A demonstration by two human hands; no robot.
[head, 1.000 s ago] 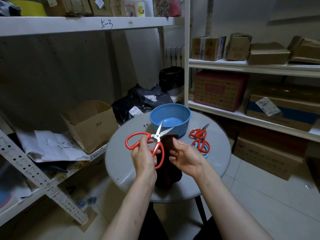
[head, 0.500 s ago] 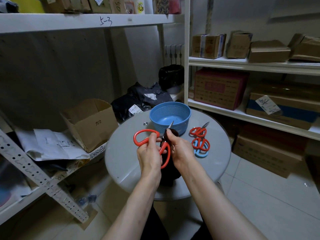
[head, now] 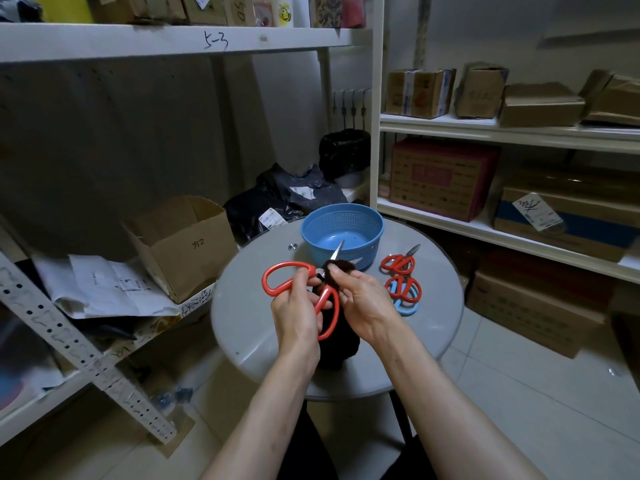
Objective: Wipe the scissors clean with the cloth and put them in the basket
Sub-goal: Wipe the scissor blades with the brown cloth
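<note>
My left hand (head: 298,315) grips the big red-handled scissors (head: 277,280) by the handles, above the round grey table (head: 242,327). My right hand (head: 360,301) pinches a dark brown cloth (head: 341,341) round the blades near the pivot; only the blade tip sticks out, pointing at the blue basket (head: 343,233). The cloth hangs down between my hands to the table. The basket stands at the table's far edge with nothing inside it.
Two smaller scissors lie right of my hands: a red pair (head: 400,261) and a red-and-blue pair (head: 405,292). An open cardboard box (head: 183,244) sits on the left shelf. Shelves with boxes (head: 443,178) stand at the right.
The scissors' blades were open and bare; my right hand brought the cloth up and wrapped it round them, now closed, leaving only the tip showing.
</note>
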